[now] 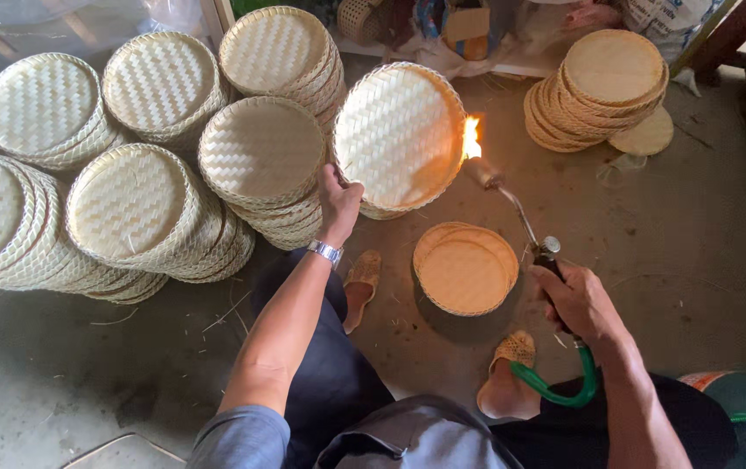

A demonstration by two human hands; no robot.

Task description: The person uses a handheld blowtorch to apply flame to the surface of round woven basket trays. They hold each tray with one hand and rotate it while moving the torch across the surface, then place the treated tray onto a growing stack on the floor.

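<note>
My left hand grips the lower left rim of a round woven bamboo tray, held up on edge with its inside facing me. My right hand is closed on the dark handle of a gas torch with a green hose. The torch's metal tube points up and left, and its orange flame licks the tray's right rim. A darker, browner tray lies flat on the concrete floor between my feet, below the torch.
Several stacks of pale woven trays crowd the floor at left and centre. A stack of browner trays sits at the upper right. My sandalled feet rest on the concrete. A metal sheet corner shows at bottom left.
</note>
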